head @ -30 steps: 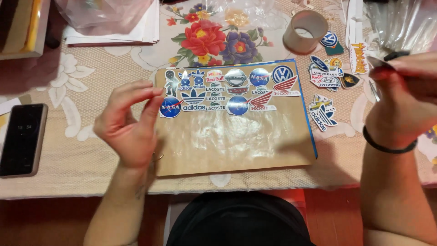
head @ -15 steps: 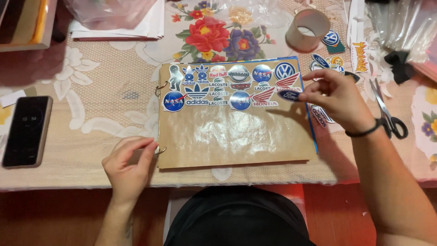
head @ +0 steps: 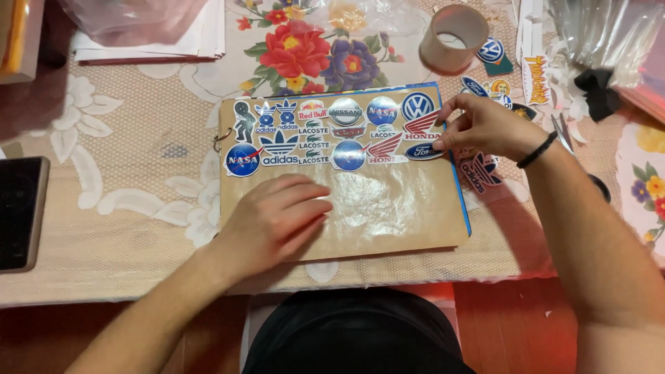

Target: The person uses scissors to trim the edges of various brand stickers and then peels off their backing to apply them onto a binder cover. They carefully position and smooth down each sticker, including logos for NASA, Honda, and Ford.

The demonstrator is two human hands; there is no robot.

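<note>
A brown card sheet (head: 402, 221) with a glossy film lies on the table, its top part covered with several logo stickers (head: 325, 131). My left hand (head: 277, 218) lies flat, palm down, on the sheet's lower left. My right hand (head: 485, 128) is at the sheet's right edge, fingertips pinching a dark blue oval sticker (head: 422, 152) that lies on the sheet. A black band is on my right wrist.
A roll of clear tape (head: 454, 38) stands at the back. Loose stickers (head: 499, 69) and scissors (head: 575, 149) lie right of the sheet. A black phone (head: 17, 211) lies at the left edge. Papers (head: 152, 41) and plastic bags lie at the back.
My left hand moved from the sheet's left edge onto the sheet and lies flat. My right hand came in from the right with the oval sticker and lowered it onto the sheet.
</note>
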